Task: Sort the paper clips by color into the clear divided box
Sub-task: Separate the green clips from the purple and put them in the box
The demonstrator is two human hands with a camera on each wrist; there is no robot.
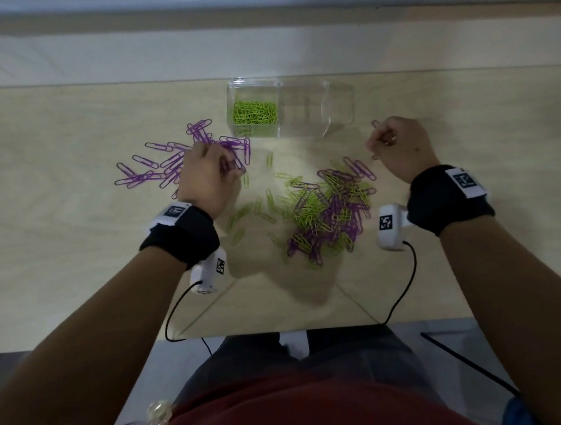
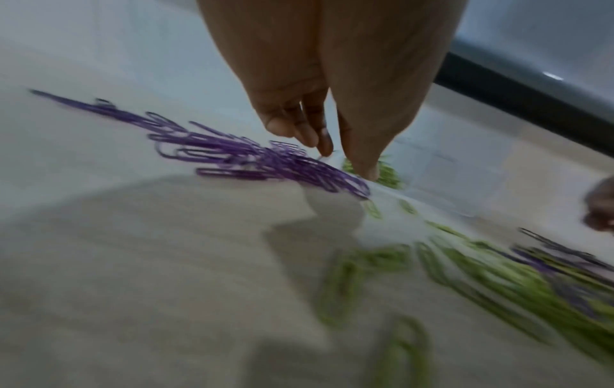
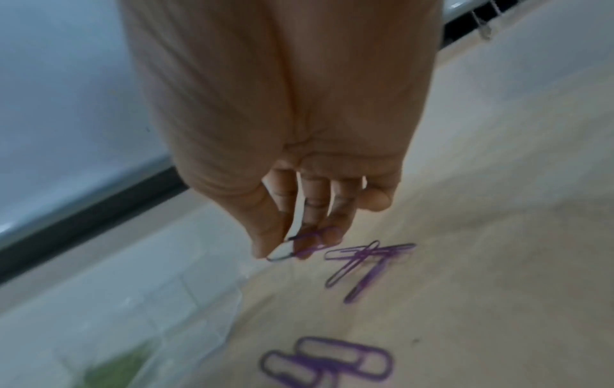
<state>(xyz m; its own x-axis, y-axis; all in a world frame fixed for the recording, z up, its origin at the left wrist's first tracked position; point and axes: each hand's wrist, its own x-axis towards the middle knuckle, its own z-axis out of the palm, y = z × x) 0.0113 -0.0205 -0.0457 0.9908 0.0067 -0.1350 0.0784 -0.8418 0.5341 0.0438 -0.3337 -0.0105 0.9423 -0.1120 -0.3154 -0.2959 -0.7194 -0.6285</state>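
Observation:
The clear divided box (image 1: 305, 104) stands at the table's far middle; its left compartment holds green clips (image 1: 254, 112), the other compartments look empty. A spread of purple clips (image 1: 161, 164) lies left of the box. My left hand (image 1: 213, 171) hovers over its right end; in the left wrist view my left hand (image 2: 342, 157) has thumb and fingertips apart with nothing plainly between them. A mixed green and purple pile (image 1: 327, 208) lies in the middle. My right hand (image 1: 395, 145), right of the box, pinches a purple clip (image 3: 299, 245) between thumb and fingers.
Loose green clips (image 1: 247, 212) are scattered between the two piles. A few purple clips (image 3: 365, 260) lie on the table below my right hand. The table's near edge (image 1: 285, 330) is close to my body, and wrist camera cables hang over it.

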